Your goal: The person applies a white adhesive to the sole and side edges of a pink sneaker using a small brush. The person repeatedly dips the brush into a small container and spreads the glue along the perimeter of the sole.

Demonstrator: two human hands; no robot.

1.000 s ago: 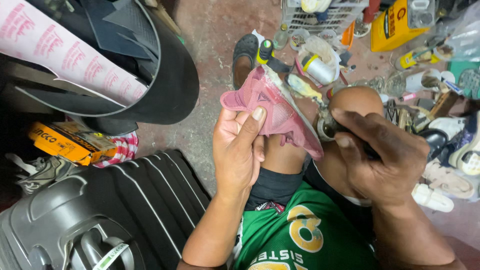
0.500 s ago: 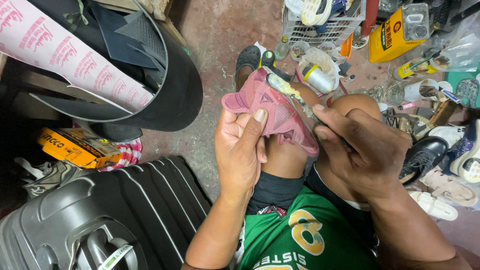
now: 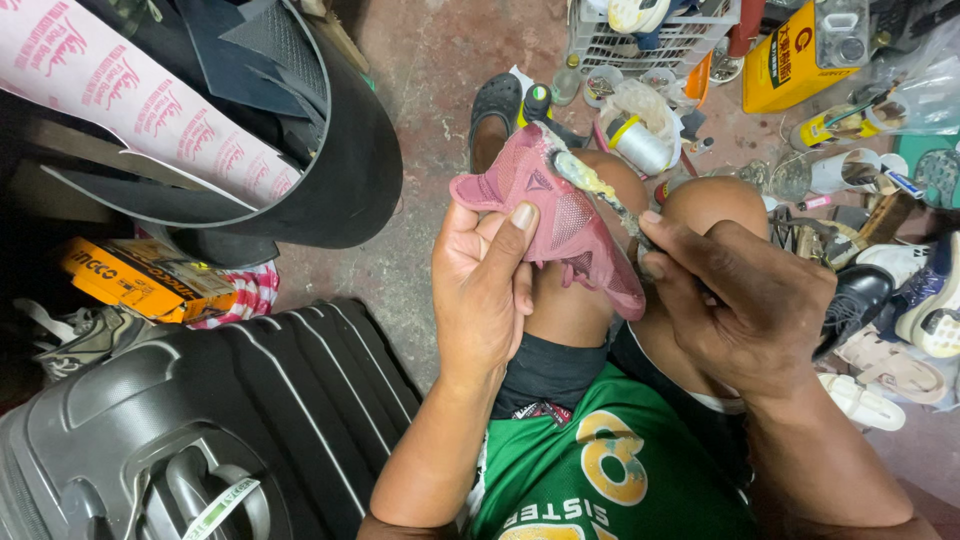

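Observation:
My left hand [image 3: 483, 290] grips a pink mesh shoe upper [image 3: 555, 215] from below, thumb pressed on its side, holding it over my knees. My right hand [image 3: 745, 305] is closed around a glue brush [image 3: 592, 186] whose yellowish bristle end rests on the upper's pale bottom edge. Most of the brush handle is hidden inside my fist. A black sandal [image 3: 492, 105] on my foot shows just beyond the shoe.
A dark hard-shell suitcase [image 3: 200, 420] lies at lower left, with rolled black rubber sheets [image 3: 300, 150] and an orange box [image 3: 140, 280] above it. Glue cans, a yellow canister [image 3: 800, 50], a white basket [image 3: 650, 35] and loose shoes [image 3: 890, 330] crowd the floor at right.
My right hand has shifted the brush along the upper's bottom edge, from near the toe end toward the middle. My left hand keeps the same grip.

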